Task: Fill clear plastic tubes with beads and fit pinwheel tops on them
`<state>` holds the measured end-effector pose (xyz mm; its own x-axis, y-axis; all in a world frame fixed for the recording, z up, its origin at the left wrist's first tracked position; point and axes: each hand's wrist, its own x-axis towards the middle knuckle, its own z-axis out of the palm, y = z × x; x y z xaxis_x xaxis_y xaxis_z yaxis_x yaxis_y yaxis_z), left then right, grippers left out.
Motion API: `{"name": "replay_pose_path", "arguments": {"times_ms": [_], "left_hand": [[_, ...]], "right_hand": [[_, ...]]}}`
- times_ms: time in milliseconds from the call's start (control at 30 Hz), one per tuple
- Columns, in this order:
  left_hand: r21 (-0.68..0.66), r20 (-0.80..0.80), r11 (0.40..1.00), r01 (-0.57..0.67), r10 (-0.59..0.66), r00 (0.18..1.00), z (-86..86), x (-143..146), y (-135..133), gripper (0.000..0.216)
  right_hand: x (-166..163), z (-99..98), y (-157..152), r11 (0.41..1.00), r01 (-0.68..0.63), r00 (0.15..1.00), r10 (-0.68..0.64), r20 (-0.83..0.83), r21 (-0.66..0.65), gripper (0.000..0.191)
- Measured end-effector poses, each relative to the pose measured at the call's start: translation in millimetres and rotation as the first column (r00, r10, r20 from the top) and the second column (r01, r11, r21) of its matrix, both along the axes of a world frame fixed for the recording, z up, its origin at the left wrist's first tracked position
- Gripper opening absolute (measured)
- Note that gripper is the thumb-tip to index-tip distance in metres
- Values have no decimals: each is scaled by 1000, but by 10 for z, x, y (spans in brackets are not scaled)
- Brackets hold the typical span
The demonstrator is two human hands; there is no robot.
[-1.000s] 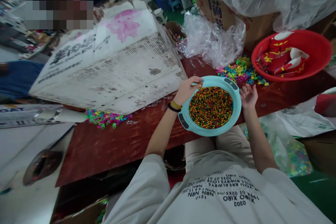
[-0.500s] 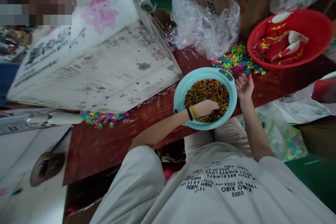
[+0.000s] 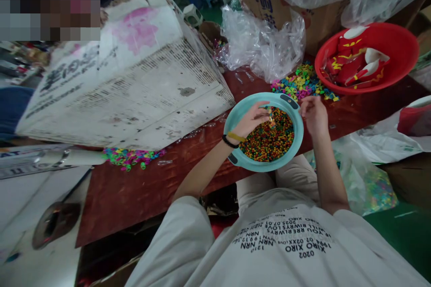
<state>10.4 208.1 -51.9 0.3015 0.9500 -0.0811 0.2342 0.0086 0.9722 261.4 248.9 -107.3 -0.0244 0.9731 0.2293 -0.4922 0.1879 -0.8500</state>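
Observation:
A teal bowl (image 3: 237, 114) full of small multicoloured beads (image 3: 269, 141) rests at the near edge of the dark red table (image 3: 151, 184), partly over my lap. My left hand (image 3: 251, 119) hovers over the beads with its fingers pinched on a small narrow thing, filled with beads, that I cannot name. My right hand (image 3: 313, 114) is at the bowl's right rim, fingers curled; whether it holds anything is hidden.
A large worn white carton (image 3: 128, 80) lies on the table's left. Crumpled clear plastic (image 3: 266, 45) and a heap of coloured rings (image 3: 303, 81) lie beyond the bowl. A red basin (image 3: 397, 42) holds red and white packets. More rings (image 3: 129, 156) lie under the carton.
My left hand went from the bowl's far rim down into the beads and has now lifted out, pinching a small bead-filled thing. My right hand shifted slightly along the right rim.

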Motion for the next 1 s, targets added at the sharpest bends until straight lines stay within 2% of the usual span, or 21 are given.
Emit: {"name": "replay_pose_path", "arguments": {"times_ms": [33, 100, 167, 333, 467, 567, 667, 733, 767, 867, 933, 1000], "left_hand": [[54, -10, 998, -19, 20, 1000, 31, 11, 16, 58], [129, -14, 990, -59, 61, 998, 64, 46, 30, 54], [197, -28, 976, -96, 103, 994, 69, 74, 31, 47], [262, -105, 956, -133, 165, 981, 24, 43, 32, 42], [319, -188, 937, -141, 208, 960, 16, 21, 18, 45], [420, -338, 906, -57, 214, 916, 107, 12, 9, 38], [512, -549, 849, 128, 209, 809, 269, -41, 77, 35], [515, -627, 824, 237, 173, 760, 356, -82, 223, 37], [503, -627, 826, 254, 146, 765, 376, -94, 337, 38], [401, -503, 905, 142, 88, 860, 314, -56, 840, 62], [282, -476, 958, 49, 95, 875, 191, 32, 1259, 76], [199, -568, 978, 60, 65, 821, 45, 152, 1659, 61]], "right_hand": [[-69, 103, -66, 999, -2, 990, -5, 140, 47, 46], [-231, 254, -182, 992, -33, 919, -20, 394, 125, 45], [-384, 316, -257, 984, -82, 851, -12, 525, 155, 49], [-568, 232, -294, 986, -104, 827, 12, 562, 132, 29], [-608, 146, -277, 987, -83, 811, -11, 585, 134, 25], [-623, 102, -257, 990, -68, 823, -16, 568, 126, 24], [-624, 54, -238, 993, -43, 818, -29, 575, 112, 21], [-626, 21, -231, 995, -41, 812, -19, 584, 89, 20], [-629, 6, -229, 996, -41, 814, -11, 581, 76, 21], [-643, -22, -229, 998, -28, 838, -5, 546, 53, 23], [-644, -25, -230, 999, 1, 851, -28, 525, 52, 25], [-636, -15, -230, 998, 42, 853, -60, 518, 46, 26]]}}
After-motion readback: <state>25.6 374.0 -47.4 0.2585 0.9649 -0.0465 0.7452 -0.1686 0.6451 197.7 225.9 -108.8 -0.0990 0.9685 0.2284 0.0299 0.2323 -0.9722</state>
